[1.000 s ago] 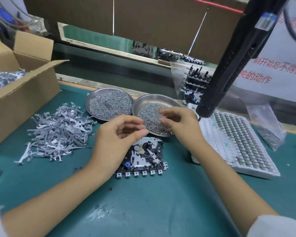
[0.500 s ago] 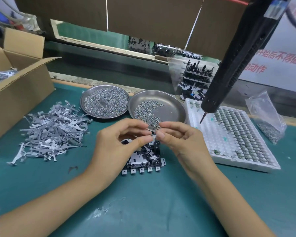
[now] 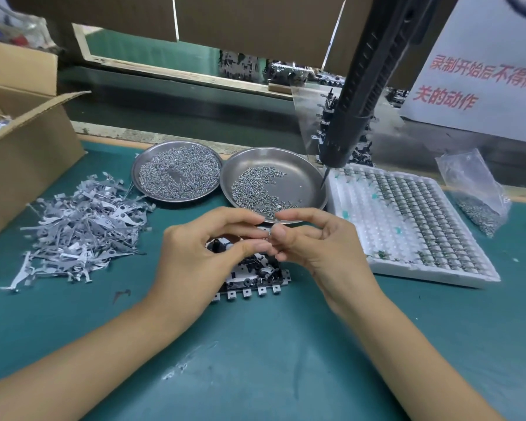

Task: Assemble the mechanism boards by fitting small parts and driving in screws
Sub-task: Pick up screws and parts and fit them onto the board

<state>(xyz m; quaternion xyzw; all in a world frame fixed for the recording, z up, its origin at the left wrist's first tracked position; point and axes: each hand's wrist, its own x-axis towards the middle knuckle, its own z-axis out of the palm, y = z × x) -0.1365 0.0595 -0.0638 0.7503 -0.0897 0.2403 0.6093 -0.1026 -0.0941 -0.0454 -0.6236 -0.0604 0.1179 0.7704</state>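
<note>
The one camera sits on my head, looking forward and down from close above my left hand [image 3: 207, 256] and right hand [image 3: 313, 244], over the green table [image 3: 255, 360] toward the cardboard screen [image 3: 240, 22] behind it.

Lighting: bright, even, overhead.
Soft shadows on teal table mat [image 3: 255, 375]; wide-angle edge bending; slight blur at fingers [image 3: 281, 233].

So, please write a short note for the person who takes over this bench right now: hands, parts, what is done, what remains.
Left hand and right hand: fingertips meet above the mechanism board, apparently pinching a tiny part, too small to identify.
Board lies flat on the green mat.
Screws wait in two metal dishes; metal levers are piled to the left.
Electric screwdriver hangs untouched.
Left: seat the part, drive screws.
</note>
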